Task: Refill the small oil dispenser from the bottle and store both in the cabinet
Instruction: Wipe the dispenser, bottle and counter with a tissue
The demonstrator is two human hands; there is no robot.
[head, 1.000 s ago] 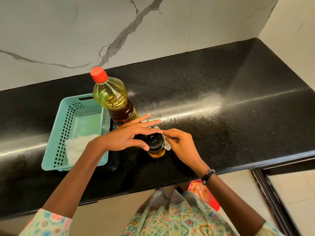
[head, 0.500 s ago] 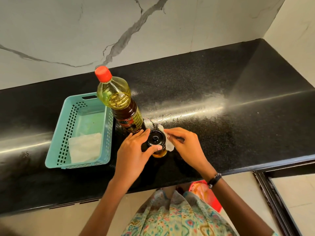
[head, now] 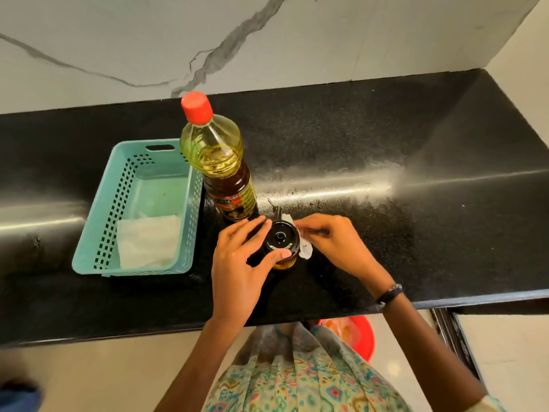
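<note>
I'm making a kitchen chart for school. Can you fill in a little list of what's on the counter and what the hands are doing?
counter: black, shiny
bottle: upright, red cap on, oil inside
dispenser: in front of the bottle, black lid on, oil inside
left hand: grips the dispenser near its lid
right hand: presses a white tissue to the dispenser's side
basket: teal, left of the bottle, white cloth inside
</note>
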